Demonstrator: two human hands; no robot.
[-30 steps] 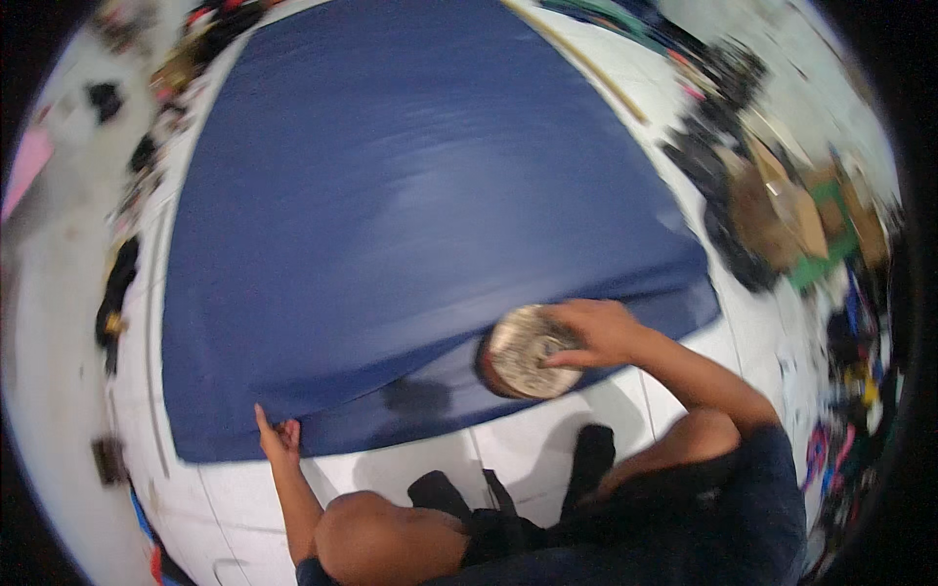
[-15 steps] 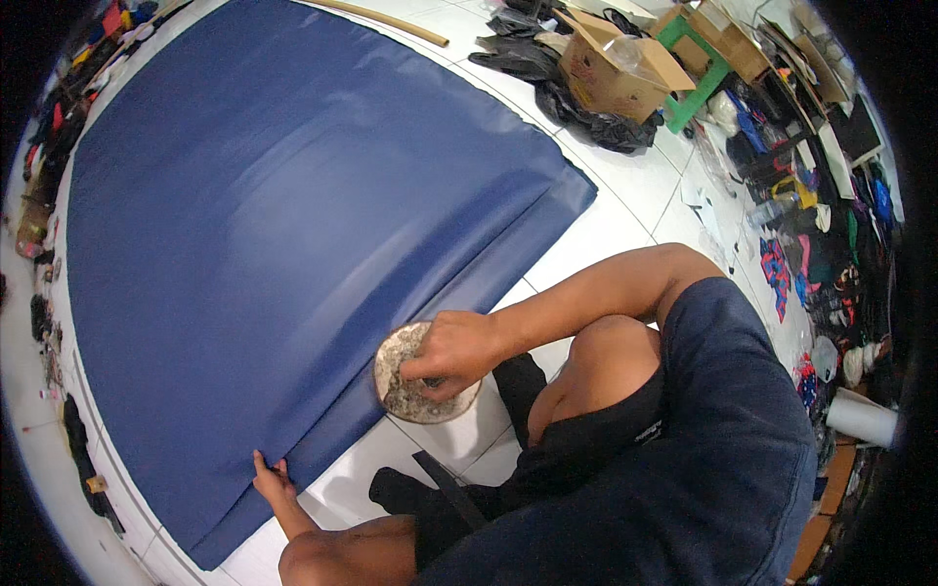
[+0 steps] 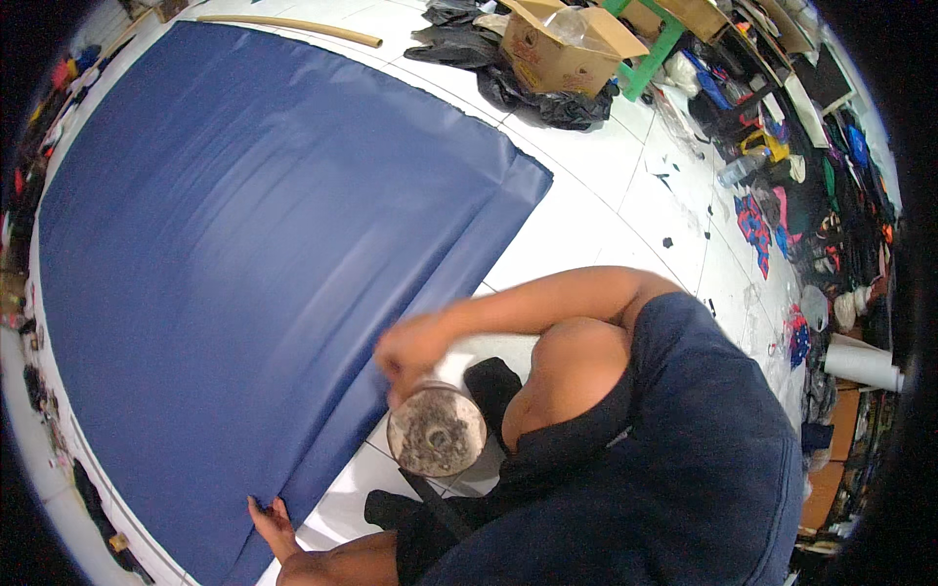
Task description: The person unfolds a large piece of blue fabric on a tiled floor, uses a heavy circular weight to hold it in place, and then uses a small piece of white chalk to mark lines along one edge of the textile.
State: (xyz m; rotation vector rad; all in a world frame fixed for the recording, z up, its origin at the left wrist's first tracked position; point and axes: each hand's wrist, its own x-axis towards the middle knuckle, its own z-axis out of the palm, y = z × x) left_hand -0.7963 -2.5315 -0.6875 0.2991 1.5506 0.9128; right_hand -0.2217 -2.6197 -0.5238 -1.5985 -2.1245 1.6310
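Observation:
A large dark blue sheet (image 3: 225, 234), which looks like coated fabric, lies across the floor with a fold running along its near edge. At the lower end of this edge, my left hand (image 3: 276, 525) rests on the sheet with its fingers stretched apart. My right hand (image 3: 415, 344) is over the folded edge further right, smeared by motion, so its fingers and anything in them do not show clearly. Just below it is a round, pale dish-like object (image 3: 438, 430) with a dark, crusted grey middle. My bent knees and dark clothing are beside it.
White floor tiles (image 3: 586, 230) surround the sheet. A tan tube (image 3: 293, 27) lies along its far edge. Black plastic bags (image 3: 547, 105), an open cardboard box (image 3: 557, 61) and a green stool (image 3: 653, 61) stand beyond. Piled clutter and a white roll (image 3: 862, 361) line the right side.
My right hand has left the middle of the round object and moved up and left onto the sheet's folded edge. My left hand stays at the edge. The whole view has shifted somewhat.

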